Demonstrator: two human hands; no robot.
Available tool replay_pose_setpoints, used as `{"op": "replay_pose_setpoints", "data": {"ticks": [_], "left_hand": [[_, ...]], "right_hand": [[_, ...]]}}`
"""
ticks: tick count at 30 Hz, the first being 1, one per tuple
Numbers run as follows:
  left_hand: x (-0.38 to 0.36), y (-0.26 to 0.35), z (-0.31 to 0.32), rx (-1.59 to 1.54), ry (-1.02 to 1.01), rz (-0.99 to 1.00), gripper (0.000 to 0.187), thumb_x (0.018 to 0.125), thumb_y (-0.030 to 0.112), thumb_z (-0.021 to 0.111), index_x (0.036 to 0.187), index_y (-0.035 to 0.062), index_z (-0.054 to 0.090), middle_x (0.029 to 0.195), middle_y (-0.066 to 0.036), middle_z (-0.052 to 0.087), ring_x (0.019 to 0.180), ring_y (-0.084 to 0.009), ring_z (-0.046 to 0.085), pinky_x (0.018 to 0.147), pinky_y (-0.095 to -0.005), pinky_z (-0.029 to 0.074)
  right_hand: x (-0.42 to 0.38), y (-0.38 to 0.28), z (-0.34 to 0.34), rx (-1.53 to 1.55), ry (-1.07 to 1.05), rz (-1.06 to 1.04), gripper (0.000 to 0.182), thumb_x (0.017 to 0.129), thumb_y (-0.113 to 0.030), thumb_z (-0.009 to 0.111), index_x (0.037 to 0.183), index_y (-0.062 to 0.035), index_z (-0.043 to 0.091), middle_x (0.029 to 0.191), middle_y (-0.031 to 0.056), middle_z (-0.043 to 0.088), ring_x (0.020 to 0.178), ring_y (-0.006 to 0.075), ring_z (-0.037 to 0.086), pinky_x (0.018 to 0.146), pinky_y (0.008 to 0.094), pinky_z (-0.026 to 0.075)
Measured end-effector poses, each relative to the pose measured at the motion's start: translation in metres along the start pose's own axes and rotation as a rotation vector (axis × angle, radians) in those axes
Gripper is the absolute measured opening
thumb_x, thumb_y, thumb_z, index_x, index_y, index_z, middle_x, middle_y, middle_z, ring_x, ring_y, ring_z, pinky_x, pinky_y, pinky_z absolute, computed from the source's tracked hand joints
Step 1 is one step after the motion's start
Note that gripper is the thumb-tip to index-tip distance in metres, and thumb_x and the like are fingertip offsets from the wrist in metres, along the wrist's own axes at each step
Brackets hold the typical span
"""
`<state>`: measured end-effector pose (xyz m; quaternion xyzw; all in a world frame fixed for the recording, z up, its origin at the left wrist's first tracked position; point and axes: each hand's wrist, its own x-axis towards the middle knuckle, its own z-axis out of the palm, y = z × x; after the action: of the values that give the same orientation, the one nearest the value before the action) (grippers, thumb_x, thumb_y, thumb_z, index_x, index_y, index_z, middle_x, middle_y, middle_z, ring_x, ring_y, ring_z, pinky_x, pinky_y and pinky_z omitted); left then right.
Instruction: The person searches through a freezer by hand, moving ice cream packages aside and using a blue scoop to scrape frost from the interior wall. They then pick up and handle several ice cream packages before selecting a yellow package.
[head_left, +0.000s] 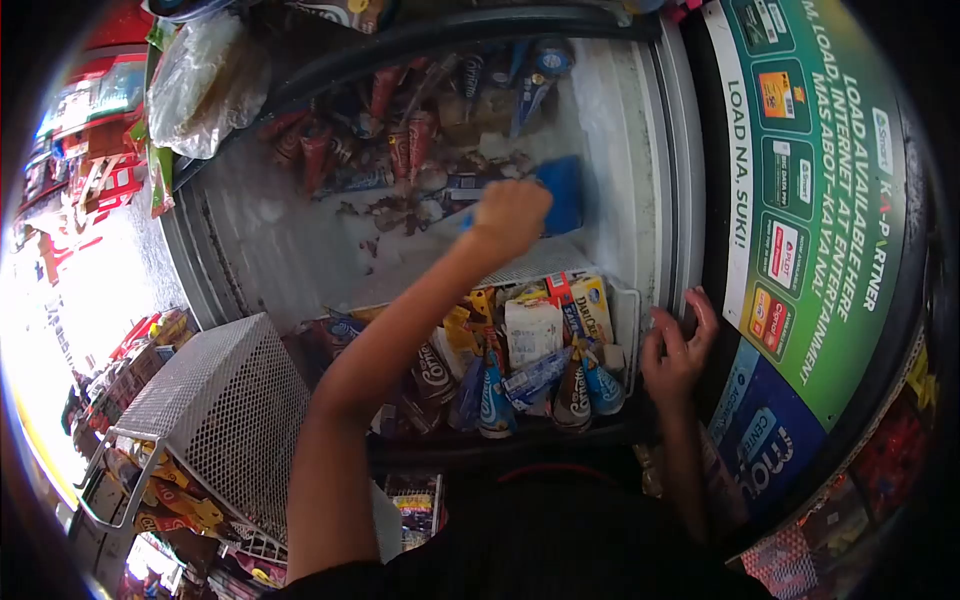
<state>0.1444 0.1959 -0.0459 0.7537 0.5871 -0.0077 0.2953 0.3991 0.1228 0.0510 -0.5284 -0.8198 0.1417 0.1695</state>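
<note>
My left hand (513, 213) reaches down into an open chest freezer (625, 150), closed in a fist. A flat blue plastic piece (566, 195) shows from behind the fist on its right; the fist seems to be around part of it, and its full shape is hidden. Just left of the hand, frost and dark debris lie among ice cream cones (408, 150). My right hand (680, 345) rests at the freezer's right rim, fingers apart and slightly bent, holding nothing. Between my arms, a white wire basket (634, 350) holds Cornetto cones (495, 395) and ice cream boxes (535, 332).
Another white mesh basket (240, 400) stands outside the freezer at left, with packs inside. A clear plastic bag (205, 90) sits on the far-left edge. The dark lid edge (450, 45) crosses the far side. A green sign (820, 200) runs along the right.
</note>
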Motion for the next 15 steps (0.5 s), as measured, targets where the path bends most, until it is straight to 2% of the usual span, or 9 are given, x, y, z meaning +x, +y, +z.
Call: {"op": "replay_pose_setpoints", "data": {"ticks": [3,4,6,8,11,15], "left_hand": [[0.048,-0.022,0.085,0.019,-0.103,0.028,0.029,0.07,0.027,0.07,0.081,0.0008,0.065,0.085,-0.02,0.064,0.081,-0.0349,0.064,0.071,-0.0439,0.05],[0.058,-0.029,0.076,0.032,-0.088,0.046,0.029,0.07,0.027,0.07,0.081,0.0008,0.065,0.085,-0.02,0.064,0.081,-0.0349,0.064,0.071,-0.0439,0.05],[0.063,-0.042,0.063,0.028,-0.168,-0.128,0.033,0.069,0.03,0.07,0.083,0.0004,0.064,0.087,-0.02,0.064,0.083,-0.0357,0.063,0.072,-0.0444,0.05],[0.034,-0.041,0.005,-0.049,-0.035,-0.132,0.022,0.071,0.021,0.067,0.082,0.0021,0.066,0.089,-0.019,0.065,0.085,-0.0336,0.064,0.073,-0.0425,0.051],[0.019,-0.034,-0.02,-0.033,-0.023,-0.132,0.028,0.072,0.027,0.068,0.083,0.0021,0.066,0.091,-0.018,0.065,0.087,-0.0343,0.063,0.075,-0.0433,0.05],[0.047,-0.036,0.042,-0.03,-0.063,-0.212,0.031,0.073,0.029,0.068,0.088,0.002,0.065,0.093,-0.018,0.064,0.089,-0.034,0.063,0.076,-0.0429,0.05]], "right_hand": [[-0.006,-0.002,-0.002,-0.007,-0.009,0.01,0.024,0.069,0.008,0.057,0.09,-0.0011,0.063,0.121,0.0178,0.042,0.12,0.037,0.041,0.099,0.0461,0.038],[-0.006,0.0,-0.002,-0.006,-0.009,0.015,0.023,0.069,0.008,0.056,0.09,-0.0012,0.063,0.121,0.0178,0.042,0.12,0.037,0.041,0.099,0.0463,0.039],[-0.002,0.005,-0.003,0.0,0.0,0.004,0.023,0.069,0.008,0.057,0.089,-0.0012,0.063,0.121,0.0178,0.042,0.12,0.0369,0.041,0.099,0.0464,0.039],[-0.006,0.003,-0.002,0.043,-0.005,0.02,0.023,0.068,0.008,0.057,0.088,-0.0009,0.063,0.121,0.0179,0.042,0.12,0.0369,0.041,0.099,0.046,0.039],[-0.004,-0.001,-0.003,0.028,-0.019,0.041,0.022,0.069,0.008,0.057,0.088,-0.0002,0.063,0.121,0.0183,0.042,0.12,0.0371,0.041,0.099,0.0451,0.039],[0.0,-0.003,-0.002,-0.044,0.001,0.024,0.019,0.069,0.006,0.058,0.087,-0.0009,0.062,0.119,0.0194,0.043,0.117,0.0374,0.043,0.096,0.0451,0.041]]}}
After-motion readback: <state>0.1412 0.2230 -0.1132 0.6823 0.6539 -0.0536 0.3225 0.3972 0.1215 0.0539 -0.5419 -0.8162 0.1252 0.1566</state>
